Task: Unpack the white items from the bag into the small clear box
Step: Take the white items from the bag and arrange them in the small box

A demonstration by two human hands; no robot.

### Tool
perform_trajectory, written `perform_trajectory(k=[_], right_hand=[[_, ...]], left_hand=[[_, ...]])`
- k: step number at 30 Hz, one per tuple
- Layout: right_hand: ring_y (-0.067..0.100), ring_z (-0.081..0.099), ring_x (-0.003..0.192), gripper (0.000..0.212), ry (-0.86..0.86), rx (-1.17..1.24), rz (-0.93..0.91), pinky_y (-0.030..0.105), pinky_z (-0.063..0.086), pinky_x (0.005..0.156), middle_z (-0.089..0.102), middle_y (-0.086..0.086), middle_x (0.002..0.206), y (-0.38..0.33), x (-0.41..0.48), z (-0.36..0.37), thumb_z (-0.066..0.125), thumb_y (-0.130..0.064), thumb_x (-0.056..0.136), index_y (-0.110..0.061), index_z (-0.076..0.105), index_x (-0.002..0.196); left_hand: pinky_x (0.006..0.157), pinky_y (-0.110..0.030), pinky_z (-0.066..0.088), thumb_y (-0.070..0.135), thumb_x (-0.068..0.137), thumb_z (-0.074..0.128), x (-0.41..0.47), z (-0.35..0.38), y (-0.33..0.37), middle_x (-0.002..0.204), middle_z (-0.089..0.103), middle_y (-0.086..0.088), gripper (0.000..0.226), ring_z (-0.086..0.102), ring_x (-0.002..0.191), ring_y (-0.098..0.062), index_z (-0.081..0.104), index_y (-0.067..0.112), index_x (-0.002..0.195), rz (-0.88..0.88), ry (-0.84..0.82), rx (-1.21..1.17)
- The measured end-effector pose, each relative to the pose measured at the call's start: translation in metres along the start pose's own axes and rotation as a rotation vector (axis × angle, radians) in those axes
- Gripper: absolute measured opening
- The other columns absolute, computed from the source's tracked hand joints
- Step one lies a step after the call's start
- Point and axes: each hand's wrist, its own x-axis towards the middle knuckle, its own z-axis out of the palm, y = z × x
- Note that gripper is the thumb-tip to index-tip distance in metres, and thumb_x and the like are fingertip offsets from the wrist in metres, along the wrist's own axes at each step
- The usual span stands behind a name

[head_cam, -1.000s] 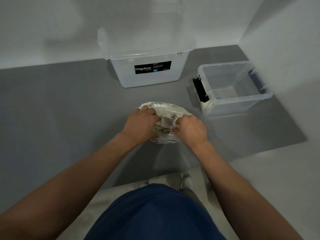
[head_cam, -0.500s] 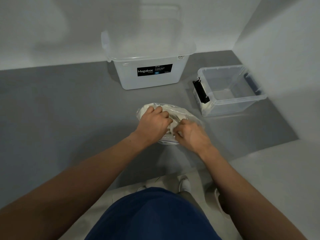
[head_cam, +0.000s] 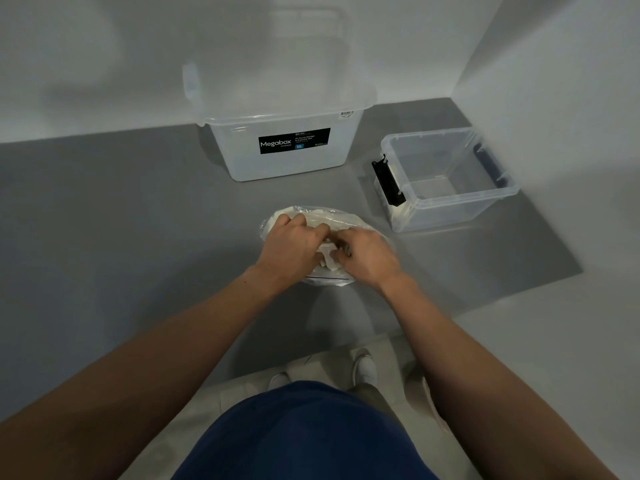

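Observation:
A clear plastic zip bag (head_cam: 332, 218) stuffed with white items (head_cam: 329, 263) lies on the grey table in the middle of the view. My left hand (head_cam: 292, 245) and my right hand (head_cam: 367, 254) both rest on top of it, fingers curled into the bag's plastic near its opening, almost touching each other. Much of the bag is hidden under them. The small clear box (head_cam: 446, 202) with black latches stands open to the right of the bag, with nothing visible inside.
A larger translucent box (head_cam: 287, 164) labelled Megabox stands at the back, against the white wall. Another white wall closes the right side behind the small box. The grey tabletop (head_cam: 121, 220) ends near my body, where shoes show on the floor.
Both hands have drawn closer together over the bag, the left sliding right. The view has shifted slightly.

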Motion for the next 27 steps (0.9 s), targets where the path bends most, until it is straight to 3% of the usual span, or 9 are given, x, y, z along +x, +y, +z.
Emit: perform_trajectory(k=[5,9,12,15,18,22,25,27], right_hand=[[0.012,0.06,0.087,0.036,0.005,0.071,-0.004,0.027,0.049,0.076,0.069,-0.011,0.097,0.0,0.002,0.002,0.068,-0.019,0.086,-0.03,0.067,0.121],[0.011,0.063,0.096,0.04,0.05,0.163,-0.053,0.017,0.041,0.082,0.073,-0.008,0.108,-0.002,0.0,0.003,0.069,-0.012,0.084,-0.025,0.068,0.122],[0.01,0.059,0.089,0.036,0.036,0.152,-0.079,0.019,0.042,0.08,0.072,-0.005,0.106,0.0,-0.001,0.001,0.068,-0.011,0.086,-0.022,0.07,0.12],[0.021,0.064,0.1,0.028,0.039,0.057,-0.115,0.02,0.038,0.081,0.072,0.001,0.11,0.003,0.001,-0.001,0.067,-0.013,0.089,-0.02,0.074,0.116],[0.026,0.066,0.098,0.023,0.064,-0.024,-0.127,0.033,0.052,0.086,0.071,0.002,0.106,0.006,0.0,-0.005,0.065,-0.016,0.091,-0.021,0.076,0.11],[0.027,0.068,0.089,0.016,0.197,-0.038,-0.128,0.043,0.057,0.074,0.07,0.001,0.102,0.01,-0.014,-0.012,0.065,-0.018,0.091,-0.019,0.077,0.102],[0.029,0.069,0.085,0.014,0.228,-0.084,-0.099,0.043,0.056,0.068,0.072,0.001,0.097,0.011,-0.024,-0.02,0.064,-0.02,0.092,-0.02,0.075,0.101],[0.028,0.069,0.084,0.012,0.237,-0.091,-0.076,0.042,0.056,0.067,0.072,-0.001,0.096,0.013,-0.026,-0.026,0.065,-0.022,0.093,-0.021,0.073,0.1]], left_hand=[[0.082,-0.04,0.04,0.023,0.077,0.066,-0.002,0.008,-0.003,0.079,0.07,0.002,0.034,0.062,0.081,-0.024,0.061,0.027,0.11,-0.021,0.011,-0.054],[0.087,-0.039,0.038,0.027,0.084,0.059,-0.003,0.01,-0.005,0.086,0.071,0.006,0.029,0.061,0.085,-0.022,0.057,0.029,0.113,-0.04,0.028,-0.103],[0.088,-0.04,0.039,0.029,0.088,0.057,-0.004,0.007,-0.005,0.086,0.07,0.003,0.024,0.061,0.086,-0.022,0.057,0.029,0.112,-0.04,0.038,-0.101],[0.087,-0.041,0.04,0.029,0.089,0.058,-0.005,0.006,-0.003,0.083,0.07,-0.001,0.02,0.061,0.085,-0.024,0.061,0.027,0.108,-0.052,0.055,-0.085],[0.085,-0.04,0.04,0.028,0.085,0.062,-0.006,0.003,-0.004,0.085,0.071,0.001,0.017,0.059,0.087,-0.024,0.063,0.026,0.101,-0.061,0.057,-0.056],[0.079,-0.04,0.042,0.035,0.075,0.072,-0.004,0.005,-0.008,0.093,0.069,0.006,0.024,0.058,0.091,-0.024,0.071,0.027,0.098,0.006,0.026,0.034],[0.073,-0.037,0.041,0.032,0.08,0.068,0.0,0.007,-0.009,0.079,0.068,0.009,0.009,0.056,0.082,-0.023,0.075,0.027,0.081,0.038,0.052,0.067],[0.069,-0.035,0.045,0.029,0.083,0.062,0.004,0.005,-0.011,0.073,0.069,0.006,0.016,0.057,0.076,-0.024,0.074,0.025,0.073,0.021,0.058,0.035]])
